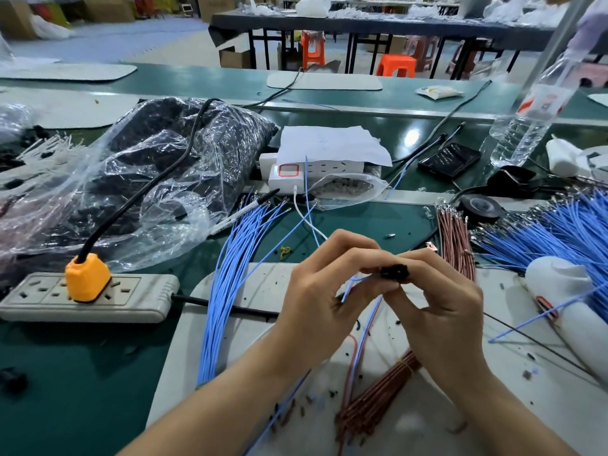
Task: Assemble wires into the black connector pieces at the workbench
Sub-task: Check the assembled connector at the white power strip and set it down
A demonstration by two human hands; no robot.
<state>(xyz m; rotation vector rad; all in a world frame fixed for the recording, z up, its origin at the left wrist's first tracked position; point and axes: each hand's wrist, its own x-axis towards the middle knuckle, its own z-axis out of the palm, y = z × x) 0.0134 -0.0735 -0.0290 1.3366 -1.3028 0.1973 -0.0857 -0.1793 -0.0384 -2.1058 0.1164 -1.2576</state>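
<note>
Both hands meet above the white mat — right hand pinches the black connector steady, left hand pinches a blue wire at its back, likely for insertion.

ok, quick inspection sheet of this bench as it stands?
Surface: green workbench with a white mat under the hands; small dark scraps lie on the mat.
Job's things: black connector held above the mat, blue wire entering it; left blue wire bundle, right blue wire bundle, brown wire bundle.
Clutter: plastic bag of black parts, water bottle, phone, black tape roll, pen.
Grippers: left hand pinches the blue wire; right hand pinches the black connector.
Cables: orange plug in grey power strip, its black cable running over the bag; white power strip under paper.
Surroundings: dark table, orange stool, cardboard box.
</note>
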